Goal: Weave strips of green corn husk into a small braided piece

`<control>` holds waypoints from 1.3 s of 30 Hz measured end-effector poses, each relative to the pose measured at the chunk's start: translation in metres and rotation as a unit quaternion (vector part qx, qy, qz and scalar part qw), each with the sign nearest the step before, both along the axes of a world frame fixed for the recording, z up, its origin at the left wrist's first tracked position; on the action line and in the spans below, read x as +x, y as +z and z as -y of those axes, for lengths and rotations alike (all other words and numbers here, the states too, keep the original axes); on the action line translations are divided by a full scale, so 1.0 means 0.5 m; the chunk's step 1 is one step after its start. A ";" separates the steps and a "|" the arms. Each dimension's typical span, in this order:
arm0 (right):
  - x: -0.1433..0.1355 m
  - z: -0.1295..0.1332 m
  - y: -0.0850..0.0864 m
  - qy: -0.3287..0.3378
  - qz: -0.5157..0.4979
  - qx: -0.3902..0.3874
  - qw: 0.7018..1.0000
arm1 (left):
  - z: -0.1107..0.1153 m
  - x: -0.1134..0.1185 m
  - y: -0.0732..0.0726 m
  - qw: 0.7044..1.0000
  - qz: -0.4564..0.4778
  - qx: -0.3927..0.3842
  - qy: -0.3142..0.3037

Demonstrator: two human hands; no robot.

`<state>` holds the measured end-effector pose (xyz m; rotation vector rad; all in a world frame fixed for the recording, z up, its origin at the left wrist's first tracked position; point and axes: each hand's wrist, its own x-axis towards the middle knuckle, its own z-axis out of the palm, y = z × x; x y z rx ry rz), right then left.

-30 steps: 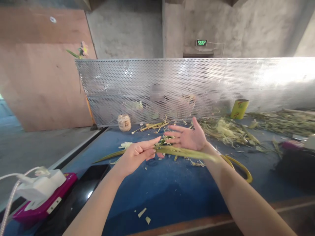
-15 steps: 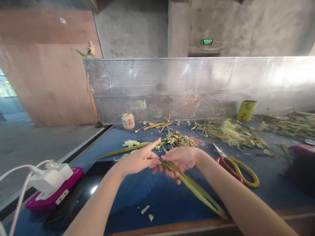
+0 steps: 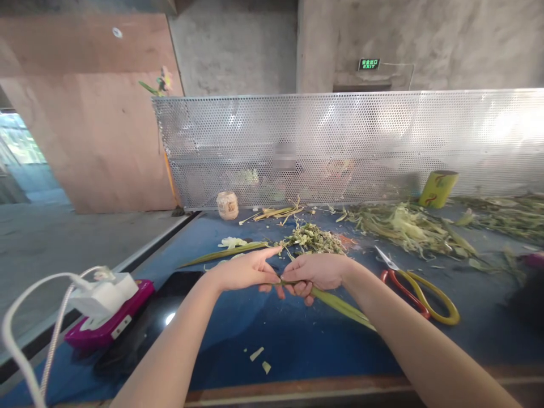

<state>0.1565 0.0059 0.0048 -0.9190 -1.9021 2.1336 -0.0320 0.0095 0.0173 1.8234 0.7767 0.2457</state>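
Between my hands, over the blue table [image 3: 297,351], is a long green plant strip [image 3: 344,309], like a dried leaf or husk. My left hand [image 3: 244,271] pinches its narrow end between thumb and fingers. Close beside it, my right hand [image 3: 317,275] is closed round the strip, whose wide end trails right and passes behind my right forearm. Just beyond the hands lies a heap of small green plant pieces [image 3: 317,238]. Another long green strip [image 3: 225,254] lies to the left. Red-and-yellow-handled scissors [image 3: 419,292] rest right of my right hand, blades pointing away.
At the left are a black tablet-like device [image 3: 144,323] and a magenta power strip [image 3: 110,320] with white plugs and cables. A ball of twine [image 3: 227,205], a yellow-green tube [image 3: 438,189] and a pile of dried strips [image 3: 408,229] stand before a perforated metal screen [image 3: 255,141].
The hands have drawn closer together at the strip's narrow end, and its trailing end has swung up toward the right forearm. The whole view has shifted slightly.
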 end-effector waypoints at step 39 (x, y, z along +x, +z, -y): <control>0.074 -0.075 -0.007 -0.469 -0.210 0.051 0.856 | -0.071 -0.011 -0.045 0.778 -0.328 0.447 0.296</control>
